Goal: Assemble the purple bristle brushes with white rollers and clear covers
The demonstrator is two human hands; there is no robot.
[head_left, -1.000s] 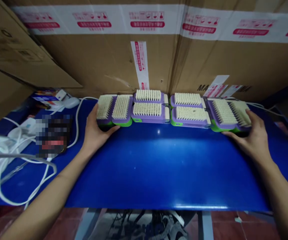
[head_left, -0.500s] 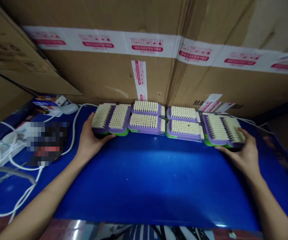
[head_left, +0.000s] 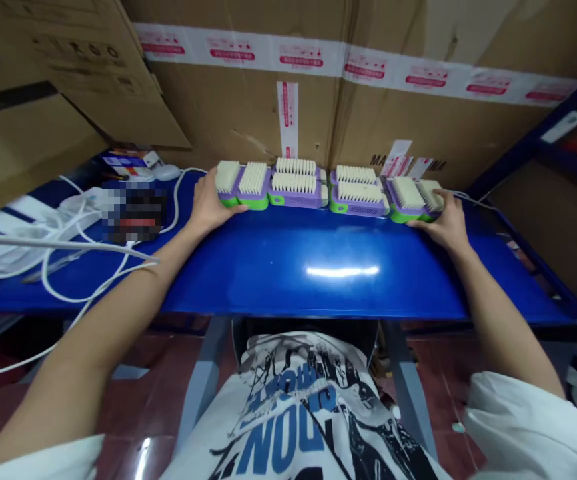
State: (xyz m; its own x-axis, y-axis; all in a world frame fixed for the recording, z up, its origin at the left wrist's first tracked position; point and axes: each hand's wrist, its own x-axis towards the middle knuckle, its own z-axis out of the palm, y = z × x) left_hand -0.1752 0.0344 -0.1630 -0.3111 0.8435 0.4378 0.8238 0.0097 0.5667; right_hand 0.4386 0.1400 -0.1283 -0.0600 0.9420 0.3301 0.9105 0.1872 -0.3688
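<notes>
A row of several purple-and-green scrub brushes stands bristles up on the blue table (head_left: 288, 267), against the cardboard. At the row's left end, my left hand (head_left: 211, 205) clasps the outermost scrub brush (head_left: 227, 179), thumb in front and fingers round its far side. My right hand (head_left: 447, 223) does the same with the scrub brush (head_left: 431, 195) at the right end; its fingers partly cover it. Between them lie upright-set pairs and two sideways pairs, such as the middle scrub brush (head_left: 294, 185) and its neighbour, the scrub brush (head_left: 359, 195).
A large taped cardboard box (head_left: 248, 113) walls off the back. Left on the table are white cables (head_left: 48, 267), a pixelated dark object (head_left: 138, 217), a white mouse-like object (head_left: 167, 173) and a small box (head_left: 131, 160). A blue frame post (head_left: 533, 133) rises at right.
The view has drawn back and tilted down, so my shirt and the table's front edge now show. Both hands stay at the row's two ends, and the brushes keep the same arrangement.
</notes>
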